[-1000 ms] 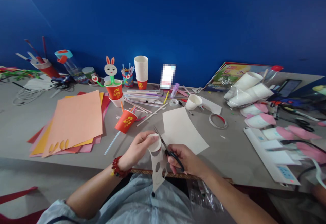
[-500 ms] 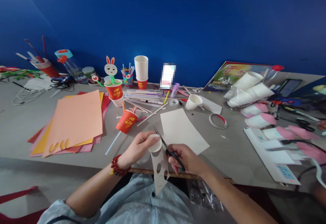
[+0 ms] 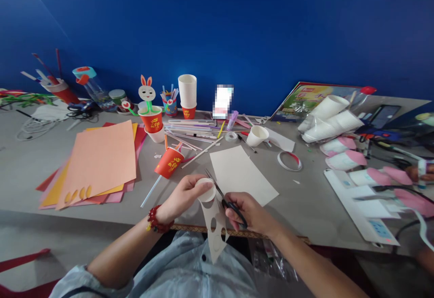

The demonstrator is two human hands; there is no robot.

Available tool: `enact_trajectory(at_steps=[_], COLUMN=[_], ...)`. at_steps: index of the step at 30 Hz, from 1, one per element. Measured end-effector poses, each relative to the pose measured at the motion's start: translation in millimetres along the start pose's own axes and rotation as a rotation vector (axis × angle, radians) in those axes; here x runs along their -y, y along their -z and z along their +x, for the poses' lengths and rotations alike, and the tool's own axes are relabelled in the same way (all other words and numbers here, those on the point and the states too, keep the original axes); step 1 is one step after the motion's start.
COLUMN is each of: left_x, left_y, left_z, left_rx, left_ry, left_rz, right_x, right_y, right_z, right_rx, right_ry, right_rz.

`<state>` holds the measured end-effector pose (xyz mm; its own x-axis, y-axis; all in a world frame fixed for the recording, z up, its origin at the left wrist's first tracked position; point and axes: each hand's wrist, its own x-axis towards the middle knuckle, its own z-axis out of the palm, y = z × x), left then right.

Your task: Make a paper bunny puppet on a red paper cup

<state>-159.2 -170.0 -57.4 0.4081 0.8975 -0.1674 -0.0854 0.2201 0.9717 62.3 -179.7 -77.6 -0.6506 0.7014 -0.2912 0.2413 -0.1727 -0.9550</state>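
Note:
Near the table's front edge, my left hand (image 3: 188, 196) pinches a piece of white paper (image 3: 210, 216). Its upper part is a round disc shape, and below hangs a strip with cut-out holes and a drawn outline. My right hand (image 3: 246, 210) grips black-handled scissors (image 3: 233, 207), whose blades point up and left beside the right edge of the round part. Whether the blades bite into the paper is hard to make out. Behind my hands lies a white paper sheet (image 3: 242, 171). A red paper cup (image 3: 168, 162) with straws lies tilted beyond my left hand.
Coloured paper sheets (image 3: 101, 158) are stacked at left. A rabbit-faced cup figure (image 3: 151, 119), a cup stack (image 3: 187, 91) and loose straws (image 3: 190, 128) stand or lie behind. At right are a tape roll (image 3: 290, 161), a power strip (image 3: 361, 207) and another person's hand (image 3: 412, 174).
The hanging strip has swung slightly to the right, while my hands and the scissors stay almost in place. The white sheet's left edge has shifted left. Another person's hand has appeared at the right edge.

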Motion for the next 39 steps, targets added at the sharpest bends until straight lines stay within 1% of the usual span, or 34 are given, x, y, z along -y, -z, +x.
enact_trajectory(at_steps=[5,10,16,20,24,32,39], left_x=[-3.7,-1.9,0.7,1.8,3.0,2.0,-1.4], left_y=[0.5,3.3,3.3,0.8,0.1,2.0,2.8], left_z=[0.8,1.6,0.8,0.5,-0.2,-1.8,-0.5], left_rx=[0.010,0.036,-0.013,0.000,-0.003,0.044,0.073], left_ry=[0.009,0.017,0.003,0.019,0.006,-0.021,-0.008], left_rz=[0.014,0.018,-0.011,-0.017,-0.010,0.070,0.077], right_x=[2.3,5.4,7.4,6.2,5.0,7.4,-0.9], right_y=[0.6,0.8,-2.8,-6.1,-6.9,-5.3,-2.0], right_z=[-0.4,-1.0,-1.2,0.0,1.0,0.9,1.3], right_rx=[0.001,-0.008,-0.022,0.006,0.023,0.021,0.012], right_ry=[-0.001,-0.005,-0.046,-0.039,-0.019,-0.040,-0.047], right_rz=[-0.007,-0.005,0.045,0.080,0.093,0.075,0.062])
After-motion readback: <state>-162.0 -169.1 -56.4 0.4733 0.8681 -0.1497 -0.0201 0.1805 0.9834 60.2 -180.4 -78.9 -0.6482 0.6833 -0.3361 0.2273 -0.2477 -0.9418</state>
